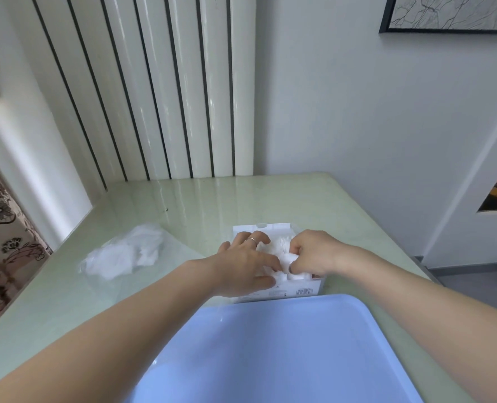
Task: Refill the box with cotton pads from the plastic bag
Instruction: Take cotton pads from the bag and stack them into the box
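Note:
A white box (301,289) with a barcode on its near side stands on the table, its lid (261,227) open toward the wall. White cotton pads (280,244) fill it. My left hand (245,261) lies over the left part of the box, fingers spread on the pads, a ring on one finger. My right hand (311,253) reaches in from the right, its curled fingers pinching a clump of pads at the box's near edge. The clear plastic bag (125,253) lies crumpled to the left, white pads inside it.
A light blue tray (270,353) sits right in front of the box, at the near edge of the pale green table (183,205). A white ribbed radiator and wall stand behind. The table's right edge drops off beside my right forearm.

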A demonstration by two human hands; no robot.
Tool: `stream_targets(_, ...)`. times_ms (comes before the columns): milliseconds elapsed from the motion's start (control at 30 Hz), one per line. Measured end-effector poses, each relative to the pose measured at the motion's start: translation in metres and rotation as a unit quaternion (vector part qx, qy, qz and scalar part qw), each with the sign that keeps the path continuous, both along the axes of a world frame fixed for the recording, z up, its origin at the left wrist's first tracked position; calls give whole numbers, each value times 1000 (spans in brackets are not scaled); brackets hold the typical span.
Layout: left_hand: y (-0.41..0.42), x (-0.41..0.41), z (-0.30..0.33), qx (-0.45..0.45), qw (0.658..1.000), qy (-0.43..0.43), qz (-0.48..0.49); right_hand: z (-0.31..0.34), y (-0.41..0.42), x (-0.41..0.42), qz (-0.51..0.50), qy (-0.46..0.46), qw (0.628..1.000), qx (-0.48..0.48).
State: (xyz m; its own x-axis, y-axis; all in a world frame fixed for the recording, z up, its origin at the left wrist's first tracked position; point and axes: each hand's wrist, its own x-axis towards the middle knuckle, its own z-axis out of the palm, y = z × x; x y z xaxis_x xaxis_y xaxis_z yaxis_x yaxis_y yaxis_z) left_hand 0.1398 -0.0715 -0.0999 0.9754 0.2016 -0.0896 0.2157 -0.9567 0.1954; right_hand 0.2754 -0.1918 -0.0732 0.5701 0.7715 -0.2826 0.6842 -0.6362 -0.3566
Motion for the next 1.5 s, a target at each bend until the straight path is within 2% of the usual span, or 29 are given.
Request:
stream_targets(167,7,-5,1,-28,999,1,26,0,0,-7,-1,-13,1000,-21)
stream_targets(433,8,-3,1,-41,995,-62,60,-9,3,-21,-28,-2,999,15)
stream_targets(667,4,-4,5,-39,994,-59,79,-8,-1,-34,-12,-72,997,13)
stream_targets(800,-2,-2,5,-22,993,-66,96,-13,-1,-42,-3,-54,999,0)
stream_targets(933,-4,-8,5,-74,991,-71,87,-21,-5,-39,-31,-38,999,13)
stream_targets(1033,3,-26,25,-96,987,-77,99,-17,-8,-35,-38,-88,995,20)
stream_targets(1100,18,-46,43,-90,983,-102,122,-10,-12,-43,-25,-169,984,43)
stream_targets(1167,39,-72,57,-86,971,-132,177,-5,-12,-56,17,-251,964,89)
stream_targets(1200,49,-84,60,-95,961,-147,216,-5,-11,-63,47,-260,956,128)
stream_targets(1300,76,-128,51,-131,920,-154,337,-4,-9,-92,177,-169,938,245)
stream_targets(1400,95,-163,26,-140,883,-144,424,-14,-10,-121,315,-126,917,212)
stream_targets(1500,104,-187,2,-173,846,-151,481,-38,-2,-145,399,-191,878,185)
